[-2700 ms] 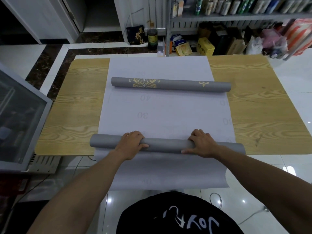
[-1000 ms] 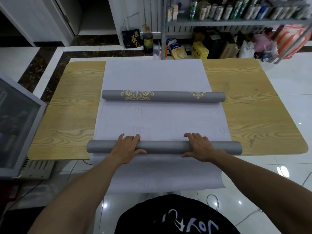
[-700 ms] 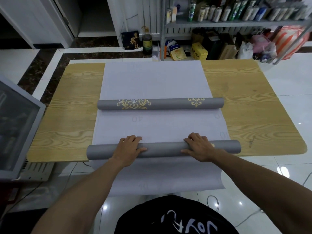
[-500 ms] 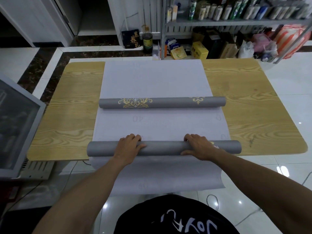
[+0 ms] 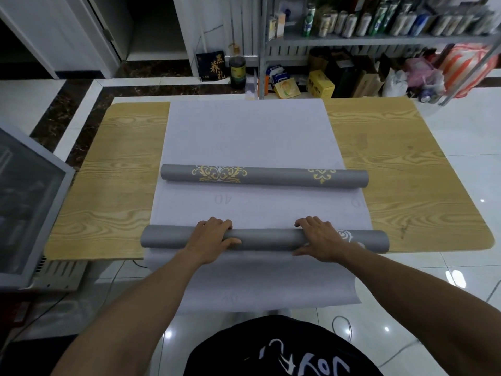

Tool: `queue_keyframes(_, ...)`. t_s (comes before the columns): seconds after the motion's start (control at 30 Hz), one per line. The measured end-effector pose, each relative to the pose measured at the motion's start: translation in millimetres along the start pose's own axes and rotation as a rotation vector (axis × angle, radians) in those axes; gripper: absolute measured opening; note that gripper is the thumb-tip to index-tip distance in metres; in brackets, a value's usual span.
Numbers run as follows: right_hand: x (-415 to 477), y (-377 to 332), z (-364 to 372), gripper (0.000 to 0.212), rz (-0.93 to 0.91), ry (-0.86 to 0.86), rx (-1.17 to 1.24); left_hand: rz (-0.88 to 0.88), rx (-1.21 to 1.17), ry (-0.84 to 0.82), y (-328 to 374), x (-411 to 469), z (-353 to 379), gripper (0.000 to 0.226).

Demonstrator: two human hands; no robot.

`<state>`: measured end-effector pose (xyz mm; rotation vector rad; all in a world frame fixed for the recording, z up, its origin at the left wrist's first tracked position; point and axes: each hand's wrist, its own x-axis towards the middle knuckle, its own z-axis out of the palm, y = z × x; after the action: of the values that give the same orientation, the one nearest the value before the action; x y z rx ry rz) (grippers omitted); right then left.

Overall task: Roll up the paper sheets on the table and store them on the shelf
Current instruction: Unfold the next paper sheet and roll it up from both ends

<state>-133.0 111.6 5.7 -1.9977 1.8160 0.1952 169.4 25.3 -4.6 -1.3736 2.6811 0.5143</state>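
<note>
Gripping the near grey roll from above, both hands are set well apart along it; left hand sits left of the roll's middle, right hand right of it; on each, the fingers curl over the top to the roll's far side and the thumb lies along its near side, so each hand holds the roll.

Near grey roll lies crosswise on the pale paper sheet, at the front edge of the wood-grain bench; both its ends stick out past the sheet's side edges; a pale swirl motif shows on it just right of the right hand.

Sheet: flat on the bench beyond the roll, running to the bench's far edge; on the person's side of the roll it hangs off the bench; a faint printed "40" is visible just beyond the roll.

Far grey roll, with gold ornament, lies parallel to the near roll, farther off on the same sheet; apart from it; neither hand touches it.

Beyond both rolls, past the bench, a metal shelf stands on the floor; cans and bottles on its upper level, boxes and bags beneath.

Left of the near roll, off the bench: a glass-fronted cabinet.
</note>
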Motion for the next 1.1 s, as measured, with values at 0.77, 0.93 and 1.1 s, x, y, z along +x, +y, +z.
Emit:
queue_keyframes(0.77, -5, -4, -9, 0.071, 0.013, -0.046, -0.055, -0.067, -0.094, -0.185, -8, 4, -12, 0.054)
queue_keyframes(0.93, -7, -1, -3, 0.070, 0.001, -0.006, -0.110, -0.011, -0.056, -0.095, -4, 0, -10, 0.049)
queue_keyframes(1.1, -4, 1, -9, 0.066, -0.018, -0.009, -0.099, 0.061, -0.031, -0.020, -7, -6, -2, 0.068)
